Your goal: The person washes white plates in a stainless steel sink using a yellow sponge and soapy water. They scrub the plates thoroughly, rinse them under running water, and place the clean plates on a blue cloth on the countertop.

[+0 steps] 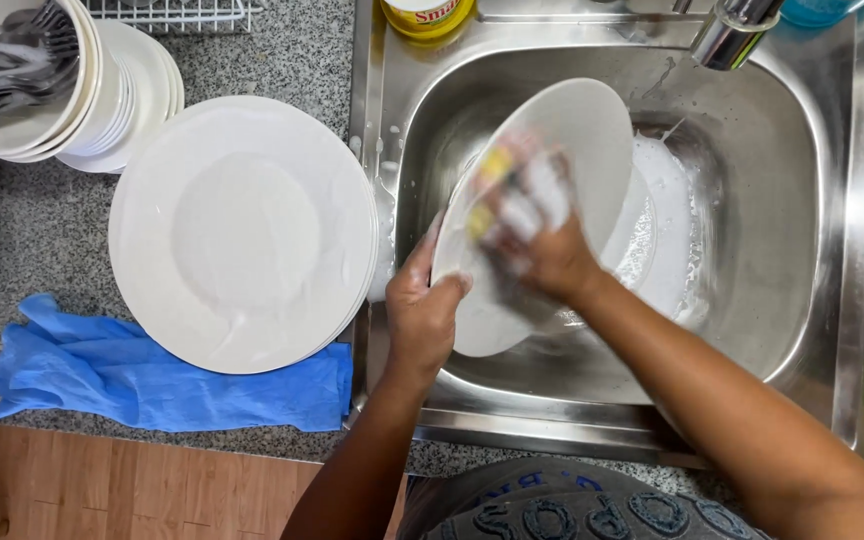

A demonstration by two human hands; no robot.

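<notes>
White plate (572, 130), soapy, slippery and breakable, is pinched at its rim by the left hand (422, 315) while the right hand (537, 235) presses a sponge (492, 185) on it.

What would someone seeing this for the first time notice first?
The eye lands on the round white plate tilted over the stainless steel sink: the left hand grips its lower rim while the soapy right hand presses a yellow sponge against its face. Next comes the big stack of white dinner plates on the speckled granite counter to the left, with a crumpled blue cloth just below it.
</notes>
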